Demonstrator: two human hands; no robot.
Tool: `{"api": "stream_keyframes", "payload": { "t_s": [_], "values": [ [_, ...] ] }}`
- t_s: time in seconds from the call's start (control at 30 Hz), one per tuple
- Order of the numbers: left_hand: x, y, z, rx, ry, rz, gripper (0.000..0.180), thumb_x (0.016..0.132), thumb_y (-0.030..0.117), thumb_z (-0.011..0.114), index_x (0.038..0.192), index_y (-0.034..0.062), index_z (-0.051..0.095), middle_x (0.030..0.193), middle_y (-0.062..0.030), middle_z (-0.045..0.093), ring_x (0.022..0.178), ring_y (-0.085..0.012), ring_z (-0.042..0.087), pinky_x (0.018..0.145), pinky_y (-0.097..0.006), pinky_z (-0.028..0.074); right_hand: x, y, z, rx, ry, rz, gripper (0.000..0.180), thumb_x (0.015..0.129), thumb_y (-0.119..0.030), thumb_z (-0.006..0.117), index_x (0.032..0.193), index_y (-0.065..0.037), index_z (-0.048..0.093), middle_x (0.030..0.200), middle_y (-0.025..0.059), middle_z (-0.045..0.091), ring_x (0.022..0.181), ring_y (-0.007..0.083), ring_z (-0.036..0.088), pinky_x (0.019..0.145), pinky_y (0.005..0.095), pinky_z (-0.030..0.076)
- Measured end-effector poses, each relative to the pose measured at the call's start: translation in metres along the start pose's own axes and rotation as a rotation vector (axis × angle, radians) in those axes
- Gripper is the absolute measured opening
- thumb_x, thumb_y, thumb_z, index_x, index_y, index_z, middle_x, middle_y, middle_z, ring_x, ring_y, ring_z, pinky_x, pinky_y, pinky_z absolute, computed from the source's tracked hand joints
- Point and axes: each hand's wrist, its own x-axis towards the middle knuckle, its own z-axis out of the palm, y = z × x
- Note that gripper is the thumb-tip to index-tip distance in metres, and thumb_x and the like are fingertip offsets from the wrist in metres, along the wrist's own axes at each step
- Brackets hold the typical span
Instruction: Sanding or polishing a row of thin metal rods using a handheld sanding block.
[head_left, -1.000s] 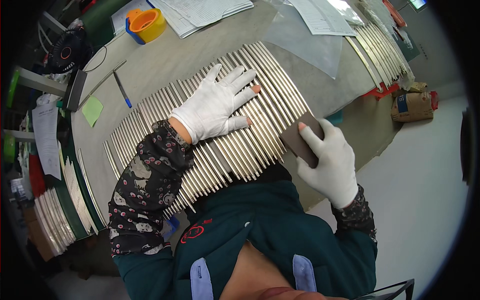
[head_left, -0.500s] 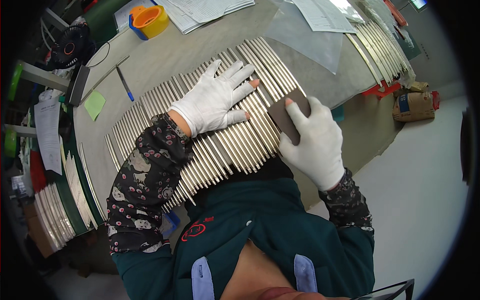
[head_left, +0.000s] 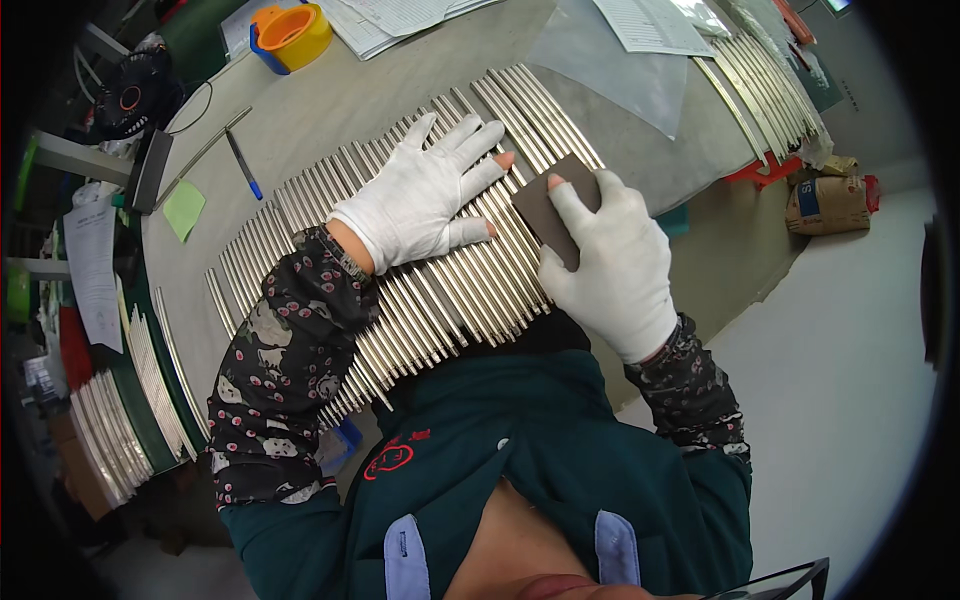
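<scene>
A long row of thin silver metal rods (head_left: pixel 420 300) lies side by side on the grey table (head_left: pixel 330 120). My left hand (head_left: pixel 425 195), in a white glove with cut fingertips, presses flat on the rods with fingers spread. My right hand (head_left: pixel 615 265), also gloved, grips a dark brown sanding pad (head_left: pixel 550 205) and holds it against the rods at the right end of the row, just beside my left fingertips.
More rods (head_left: pixel 765 90) lie at the table's far right, and other bundles (head_left: pixel 120 410) rest at the left. An orange tape roll (head_left: pixel 295 35), a blue pen (head_left: pixel 243 165), papers (head_left: pixel 655 25) and a clear plastic sheet (head_left: pixel 610 75) sit behind. A brown sack (head_left: pixel 830 200) stands on the floor.
My right hand has slid the sanding pad up along the rods, away from my body and closer to my left fingertips. My left hand has stayed pressed on the rods.
</scene>
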Motion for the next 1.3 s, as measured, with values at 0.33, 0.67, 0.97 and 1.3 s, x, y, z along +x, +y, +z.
{"api": "stream_keyframes", "payload": {
  "t_s": [0.33, 0.67, 0.97, 1.3],
  "values": [
    [-0.001, 0.000, 0.000, 0.005, 0.002, -0.004, 0.083, 0.092, 0.071, 0.027, 0.148, 0.0098, 0.031, 0.152, -0.0220, 0.029, 0.139, -0.0410, 0.030, 0.113, -0.058, 0.018, -0.010, 0.002, -0.003, 0.014, 0.049, -0.001, 0.053, 0.067, -0.020, 0.071, 0.118, -0.008, 0.062, 0.105, 0.0199, 0.055, 0.088, 0.0327, 0.061, 0.068, 0.0405, 0.054],
    [-0.003, 0.001, 0.000, 0.001, -0.004, -0.012, 0.083, 0.091, 0.072, 0.026, 0.148, 0.0112, 0.031, 0.153, -0.0216, 0.028, 0.140, -0.0407, 0.028, 0.113, -0.059, 0.018, -0.053, 0.012, -0.029, 0.134, -0.005, 0.007, 0.060, 0.063, -0.019, 0.073, 0.121, -0.010, 0.061, 0.119, 0.0210, 0.054, 0.099, 0.0348, 0.059, 0.077, 0.0423, 0.053],
    [-0.004, 0.001, -0.003, 0.016, -0.029, -0.025, 0.083, 0.091, 0.071, 0.026, 0.150, 0.0130, 0.029, 0.154, -0.0214, 0.027, 0.141, -0.0404, 0.027, 0.113, -0.058, 0.019, -0.016, 0.006, -0.008, 0.092, -0.022, -0.026, 0.052, 0.064, -0.020, 0.072, 0.114, -0.008, 0.065, 0.097, 0.0159, 0.056, 0.085, 0.0315, 0.060, 0.068, 0.0401, 0.054],
    [0.011, 0.002, -0.001, 0.055, 0.032, -0.016, 0.076, 0.091, 0.061, 0.042, 0.144, 0.0066, 0.039, 0.153, -0.0182, 0.031, 0.141, -0.0358, 0.030, 0.114, -0.056, 0.020, -0.085, 0.007, -0.042, 0.190, -0.206, 0.059, 0.059, 0.061, -0.020, 0.075, 0.118, -0.010, 0.063, 0.117, 0.0199, 0.054, 0.099, 0.0345, 0.058, 0.078, 0.0418, 0.052]
  ]
}}
